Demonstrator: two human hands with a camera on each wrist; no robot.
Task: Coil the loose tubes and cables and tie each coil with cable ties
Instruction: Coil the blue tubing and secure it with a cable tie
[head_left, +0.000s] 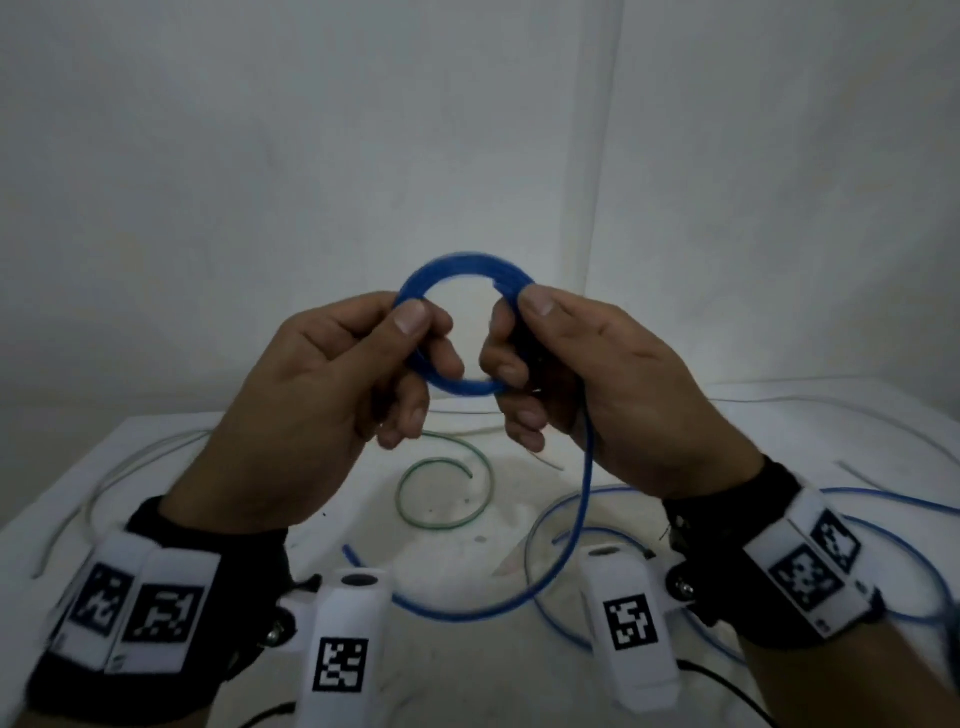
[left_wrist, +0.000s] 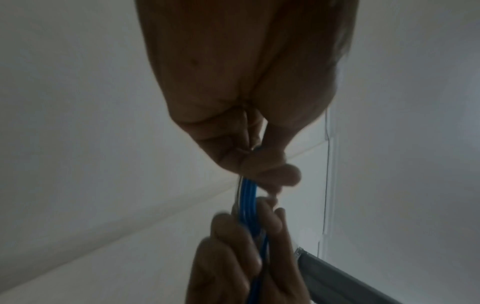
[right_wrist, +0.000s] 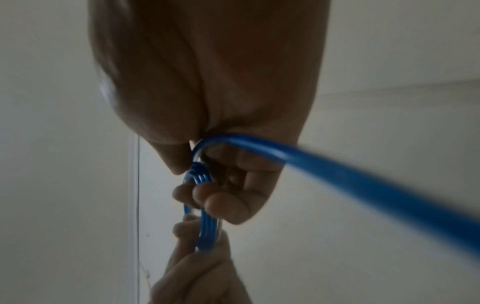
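A blue tube coil of several turns is held up above the table between both hands. My left hand pinches the coil's left side with thumb and fingers. My right hand grips its right side, thumb on top. The tube's loose tail runs down from the right palm and loops over the table. In the left wrist view the blue turns pass edge-on between both hands. In the right wrist view the coil sits under my fingertips and the tail sweeps to the right.
A green wire curls on the white table below the hands. A clear tube lies at the left and another pale tube at the back right. More blue tube loops lie at the right. A white wall stands behind.
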